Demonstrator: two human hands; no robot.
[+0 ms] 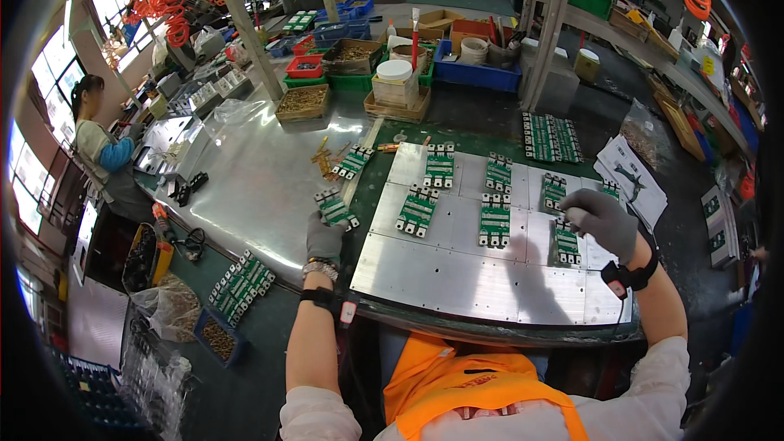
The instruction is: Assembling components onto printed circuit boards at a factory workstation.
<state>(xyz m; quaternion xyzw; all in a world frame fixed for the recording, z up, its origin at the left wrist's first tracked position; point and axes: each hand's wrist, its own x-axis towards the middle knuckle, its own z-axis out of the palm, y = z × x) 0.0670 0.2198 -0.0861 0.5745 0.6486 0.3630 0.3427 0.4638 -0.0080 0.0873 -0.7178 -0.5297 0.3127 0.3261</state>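
Observation:
My left hand (324,238), in a grey glove, grips the lower left edge of a green circuit board (336,209) with white terminals, held at the left edge of the green mat. My right hand (606,222), also gloved, is closed with bent fingers at the upper end of another circuit board (566,247) on the silver metal plates (441,273). What its fingertips hold is too small to make out. More boards lie on the plates, among them a board (417,211), a board (495,220) and a board (439,166).
Brass-coloured parts (324,162) and a loose board (353,162) lie left of the plates. Behind stand a white tub (395,82), a blue bin (478,73) and a metal post (549,41). Papers (633,180) lie at right, stacked boards (241,287) at left. A person (104,147) works far left.

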